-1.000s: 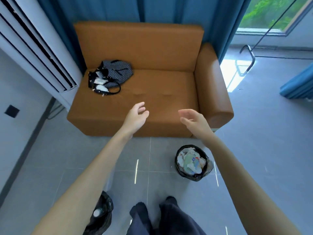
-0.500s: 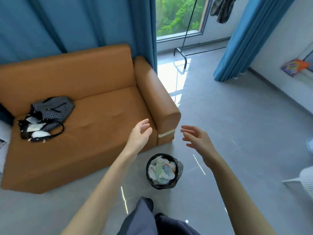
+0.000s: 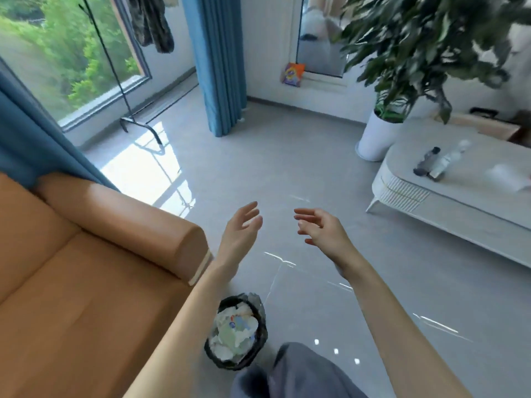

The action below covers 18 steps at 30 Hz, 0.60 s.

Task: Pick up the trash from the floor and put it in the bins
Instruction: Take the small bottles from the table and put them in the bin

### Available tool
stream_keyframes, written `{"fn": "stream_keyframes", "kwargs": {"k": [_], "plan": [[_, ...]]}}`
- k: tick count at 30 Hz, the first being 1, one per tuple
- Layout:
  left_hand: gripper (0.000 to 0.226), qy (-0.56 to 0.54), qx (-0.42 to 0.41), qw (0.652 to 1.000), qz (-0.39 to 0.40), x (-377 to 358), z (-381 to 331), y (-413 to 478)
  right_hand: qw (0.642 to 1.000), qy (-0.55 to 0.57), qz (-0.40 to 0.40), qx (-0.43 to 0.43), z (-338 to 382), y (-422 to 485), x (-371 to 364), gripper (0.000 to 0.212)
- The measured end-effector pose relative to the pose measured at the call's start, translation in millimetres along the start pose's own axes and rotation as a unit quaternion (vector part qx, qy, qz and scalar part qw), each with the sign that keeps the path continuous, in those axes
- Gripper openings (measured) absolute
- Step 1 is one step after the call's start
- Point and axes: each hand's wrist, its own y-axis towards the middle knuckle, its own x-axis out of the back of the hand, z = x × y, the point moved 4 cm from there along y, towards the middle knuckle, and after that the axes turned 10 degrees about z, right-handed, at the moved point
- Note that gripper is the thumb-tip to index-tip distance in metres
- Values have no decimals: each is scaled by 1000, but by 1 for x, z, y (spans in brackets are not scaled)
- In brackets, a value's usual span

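Both my hands are hovering empty over the grey floor (image 3: 287,156).

My left hand (image 3: 240,235) and right hand (image 3: 323,232) are spreading wide, fingers loose, gripping nothing. The black-lined bin (image 3: 258,343) is sitting below my left forearm, just beside the orange sofa (image 3: 86,282), brimming with crumpled trash (image 3: 234,330); its printing is blurring past reading. Two bottles (image 3: 435,163) are standing on the pale desk (image 3: 459,202), labels illegible.
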Motion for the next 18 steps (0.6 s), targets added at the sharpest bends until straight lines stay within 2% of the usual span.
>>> {"fn": "stream_keyframes", "kwargs": {"k": [5,10,18], "plan": [[39,19,-3,997,80,-65,-28,48,991,48,-120,-28,-21,-3,88,21],[39,38,-23,992,118,-129,-56,103,976,95,-190,-39,-40,7,168,20],[38,49,-30,979,194,-298,-112,230,955,108,-268,-61,-70,48,358,19]]}}
